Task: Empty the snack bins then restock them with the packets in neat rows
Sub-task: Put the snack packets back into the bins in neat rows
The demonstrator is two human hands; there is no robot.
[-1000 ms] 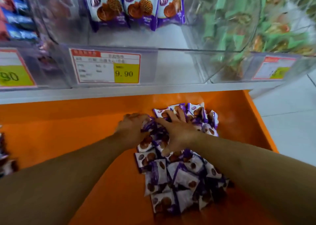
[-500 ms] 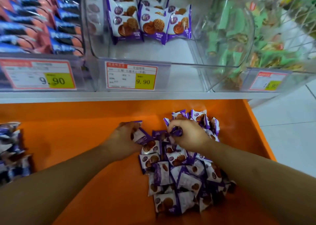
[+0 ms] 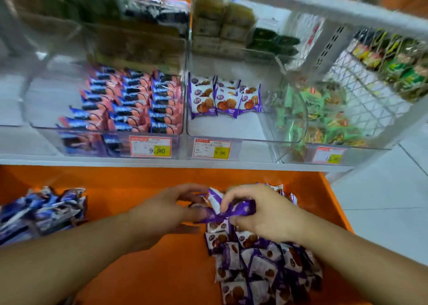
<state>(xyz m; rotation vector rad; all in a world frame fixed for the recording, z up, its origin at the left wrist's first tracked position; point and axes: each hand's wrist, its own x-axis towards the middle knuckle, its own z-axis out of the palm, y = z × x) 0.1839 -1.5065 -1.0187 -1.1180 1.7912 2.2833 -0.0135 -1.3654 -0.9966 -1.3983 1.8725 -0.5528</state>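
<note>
Over a flat orange shelf surface (image 3: pixel 143 281) heaped with purple-and-white biscuit packets (image 3: pixel 261 267), the left hand (image 3: pixel 166 208) and right hand (image 3: pixel 261 214) together pinch a few such packets, below clear plastic bins (image 3: pixel 231 140) on a white shelf, pale tiled floor (image 3: pixel 379 189) at right.

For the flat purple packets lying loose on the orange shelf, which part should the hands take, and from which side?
Judging by the pile of purple packets, which lie flat and overlapping, pinching a crimped end seam from above looks best, starting with the topmost. The right hand already pinches one that way.
</note>
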